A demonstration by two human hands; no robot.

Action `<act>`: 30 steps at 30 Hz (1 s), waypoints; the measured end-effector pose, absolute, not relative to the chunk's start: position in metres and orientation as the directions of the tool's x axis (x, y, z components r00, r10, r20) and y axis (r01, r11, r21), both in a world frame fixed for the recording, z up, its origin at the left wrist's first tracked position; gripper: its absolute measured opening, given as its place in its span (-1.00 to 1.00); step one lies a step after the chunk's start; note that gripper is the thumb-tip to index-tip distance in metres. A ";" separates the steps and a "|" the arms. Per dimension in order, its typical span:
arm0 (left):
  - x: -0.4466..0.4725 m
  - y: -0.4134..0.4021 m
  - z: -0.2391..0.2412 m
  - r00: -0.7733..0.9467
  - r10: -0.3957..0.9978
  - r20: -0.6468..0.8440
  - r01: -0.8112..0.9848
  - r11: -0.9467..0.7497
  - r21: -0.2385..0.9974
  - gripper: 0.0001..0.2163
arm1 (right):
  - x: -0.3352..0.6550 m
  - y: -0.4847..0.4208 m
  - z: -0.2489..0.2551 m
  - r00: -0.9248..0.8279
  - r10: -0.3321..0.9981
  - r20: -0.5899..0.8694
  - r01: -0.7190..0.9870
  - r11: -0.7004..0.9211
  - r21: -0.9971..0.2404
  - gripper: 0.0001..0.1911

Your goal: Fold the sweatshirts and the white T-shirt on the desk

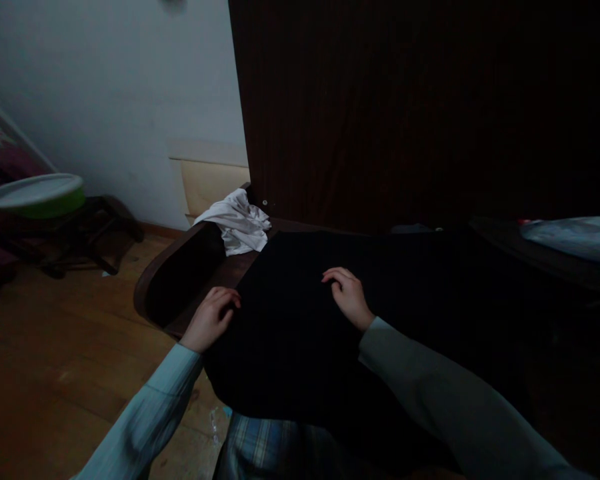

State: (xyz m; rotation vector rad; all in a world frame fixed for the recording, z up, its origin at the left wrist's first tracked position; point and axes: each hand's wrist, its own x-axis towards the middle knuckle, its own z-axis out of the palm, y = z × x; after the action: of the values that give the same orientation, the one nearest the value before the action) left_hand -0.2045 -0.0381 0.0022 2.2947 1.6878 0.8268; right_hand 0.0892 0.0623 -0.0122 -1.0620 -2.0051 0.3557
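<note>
A large piece of black cloth [290, 320] lies spread over a dark wooden seat and hangs over its front edge. My left hand [211, 320] is at the cloth's left edge, fingers loosely bent and thumb a little apart, with nothing seen in them. Over the middle of the cloth is my right hand [349, 297], palm down, its fingers reaching left and slightly bent. It appears to touch the cloth lightly and holds nothing visible. Folds in the cloth are hard to make out in the dim light.
A crumpled white cloth [243, 223] drapes by the seat's rounded wooden armrest [153, 287]. Dark wood panelling [405, 113] rises behind. A plastic-wrapped item [575, 237] lies far right. At left, a green and white basin [40, 193] rests on a low dark stand.
</note>
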 end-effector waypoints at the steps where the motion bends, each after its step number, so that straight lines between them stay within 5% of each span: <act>1: -0.205 -0.038 0.002 0.206 0.921 0.332 0.822 -0.346 0.451 -0.83 | 0.089 0.060 -0.009 -0.309 0.764 0.566 0.543 0.631 -0.555 -0.69; 4: -0.206 -0.037 0.001 0.200 0.920 0.337 0.819 -0.346 0.458 -0.82 | 0.083 0.048 0.002 -0.415 0.699 0.583 0.467 0.713 -0.523 -0.73; 13: -0.206 -0.038 0.000 0.200 0.923 0.329 0.826 -0.339 0.450 -0.81 | 0.039 0.003 0.023 -0.822 0.467 0.327 0.338 0.861 -0.379 -0.77; 19: -0.205 -0.039 0.000 0.194 0.925 0.326 0.822 -0.335 0.460 -0.80 | 0.018 0.002 0.022 -0.865 0.395 0.310 0.332 0.913 -0.235 -0.80; 30: -0.204 -0.039 0.003 0.197 0.922 0.333 0.810 -0.344 0.475 -0.81 | 0.011 0.001 0.020 -0.862 0.344 0.373 0.287 0.937 -0.201 -0.80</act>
State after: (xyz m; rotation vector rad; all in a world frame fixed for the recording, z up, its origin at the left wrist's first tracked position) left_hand -0.2036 -0.0390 0.0032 2.2722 1.6711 0.8537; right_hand 0.0111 0.0007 0.0197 -0.4570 -2.6823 0.1932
